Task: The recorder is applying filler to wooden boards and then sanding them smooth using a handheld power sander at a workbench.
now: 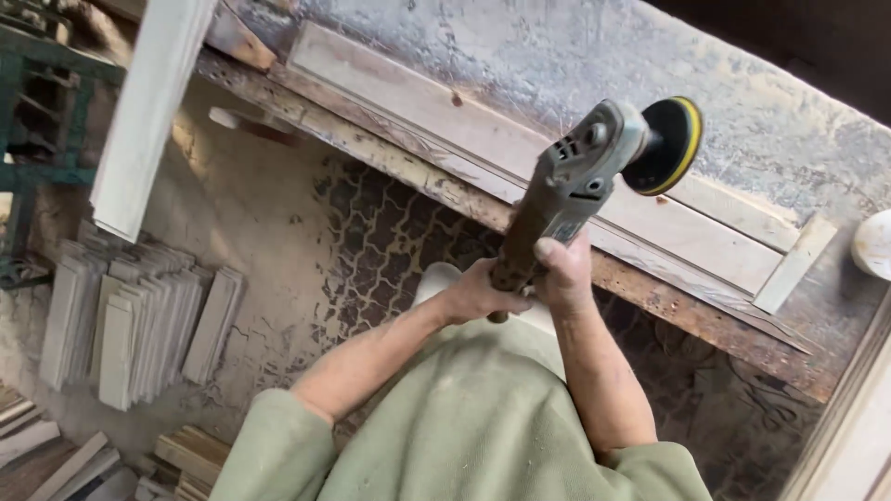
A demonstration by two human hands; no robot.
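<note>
Sander (594, 172) is gripped by both hands, left hand (478, 295) and right hand (563, 274); near frame center, disc (666, 146) could gouge the board (557, 172) if tilted.

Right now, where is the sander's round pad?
In the head view, upper right: the pad is lifted off the wooden panel on the workbench, with both hands on the sander.

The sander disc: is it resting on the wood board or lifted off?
Lifted off. Both hands hold the sander with its disc raised above the board.
</note>
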